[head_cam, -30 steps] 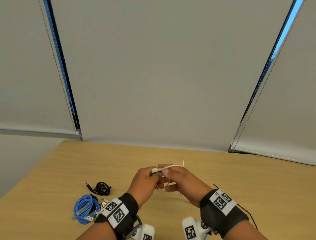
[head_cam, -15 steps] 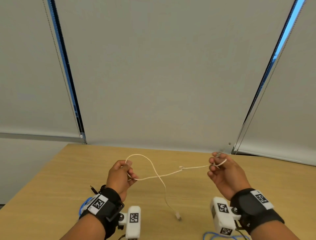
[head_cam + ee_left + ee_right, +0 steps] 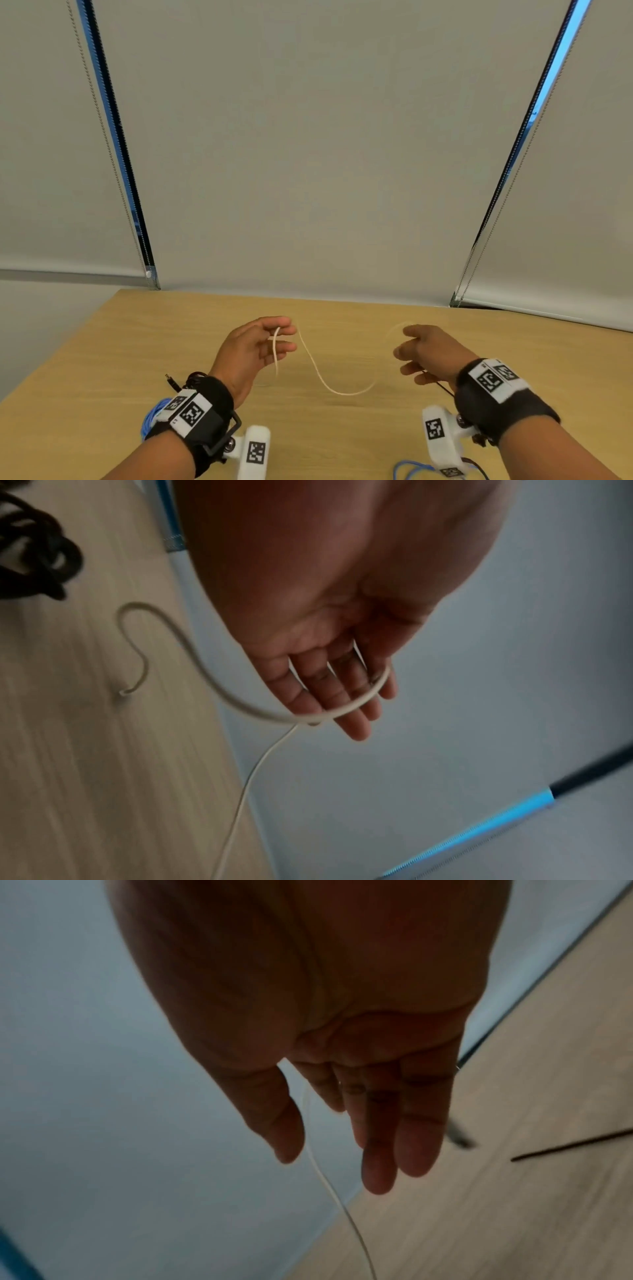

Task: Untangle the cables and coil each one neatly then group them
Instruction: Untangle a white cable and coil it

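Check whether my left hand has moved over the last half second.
Yes. The left hand has shifted right, farther from the left blind gap, toward the right hand.

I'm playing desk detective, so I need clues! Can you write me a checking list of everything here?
Surface: light wooden table.
Job's things: white cable sags between both hands; blue cable coil and black cable coil lie by the left wrist.
Clutter: nothing seen.
Grippers: left hand has straight fingers with the white cable draped across them; right hand has straight fingers, and the cable passes beside its thumb.
Cables: loose blue cable and thin black cable lie uncoiled near the right wrist.
Surroundings: grey roller blinds behind the table.
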`<state>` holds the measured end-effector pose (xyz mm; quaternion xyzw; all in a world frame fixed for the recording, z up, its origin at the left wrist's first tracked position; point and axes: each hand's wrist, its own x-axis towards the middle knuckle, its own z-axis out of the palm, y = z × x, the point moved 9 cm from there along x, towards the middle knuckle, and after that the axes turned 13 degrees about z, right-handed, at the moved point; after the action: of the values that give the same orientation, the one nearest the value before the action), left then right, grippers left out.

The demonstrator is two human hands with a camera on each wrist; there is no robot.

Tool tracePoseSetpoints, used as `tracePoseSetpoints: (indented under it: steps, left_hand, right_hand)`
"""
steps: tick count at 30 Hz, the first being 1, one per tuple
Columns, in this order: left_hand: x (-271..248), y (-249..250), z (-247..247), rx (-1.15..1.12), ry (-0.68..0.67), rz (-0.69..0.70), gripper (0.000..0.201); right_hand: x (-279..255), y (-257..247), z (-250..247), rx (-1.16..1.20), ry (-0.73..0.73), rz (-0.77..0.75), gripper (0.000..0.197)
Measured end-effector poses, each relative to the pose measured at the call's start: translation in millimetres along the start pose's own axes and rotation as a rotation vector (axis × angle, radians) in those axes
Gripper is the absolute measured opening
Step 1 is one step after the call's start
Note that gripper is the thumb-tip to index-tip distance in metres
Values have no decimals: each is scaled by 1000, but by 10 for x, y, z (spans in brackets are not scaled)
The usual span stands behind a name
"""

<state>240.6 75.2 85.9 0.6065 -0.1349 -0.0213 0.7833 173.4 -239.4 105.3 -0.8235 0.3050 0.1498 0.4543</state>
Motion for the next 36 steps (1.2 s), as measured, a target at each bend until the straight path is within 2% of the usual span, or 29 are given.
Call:
tracePoseSetpoints:
  steps: [2,4,5,7,8,9,10,12,13,17,21,25,27,29,31,34,36]
  left_hand:
    - [-21,20,158,76,-71,16,36]
    - [-33,42,313,198,-143,45,31]
    - [-32,61,414,265,-195,72,31]
    - [-31,139,638,355,-308,150,33]
    - [-30,199,736,377,-349,194,35]
    - [-22,267,805,395,-373,238,37]
    - [-3,335,848,411,-380,277,38]
    - [57,451,843,440,-371,326,38]
    - [84,483,800,455,-367,333,36]
    - [172,416,547,519,-338,269,19]
    - [157,225,348,562,-307,191,17]
    - [92,41,134,577,-349,99,18]
    - [58,-1,64,584,-354,68,17]
    - [42,4,47,598,-333,72,17]
    - [35,23,133,609,-330,88,16]
    - [-4,13,376,639,-391,89,15]
    - [-40,18,500,647,-429,107,15]
  right_hand:
    - [-46,-117,23,-165,46,-67,17]
    - [-123,-280,79,-187,62,-192,11]
    - [-193,-394,134,-182,57,-286,14]
    - [-381,-624,322,-170,-10,-467,43]
    - [-460,-708,431,-176,-52,-517,57]
    - [-514,-767,525,-200,-76,-543,64]
    - [-544,-810,583,-230,-80,-573,59]
    - [-585,-891,558,-281,-16,-630,20]
    - [-607,-929,491,-269,25,-656,10]
    - [-598,-952,-44,42,143,-653,21]
    - [-479,-849,-576,385,206,-582,29]
    - [-335,-686,-921,485,309,-495,27]
    - [-242,-612,-942,355,362,-434,19]
    - [-228,-607,-826,30,487,-408,14]
    - [-360,-735,-479,-185,517,-538,23]
    - [-604,-894,410,-397,281,-793,37]
    - [-616,-830,884,-576,165,-815,42]
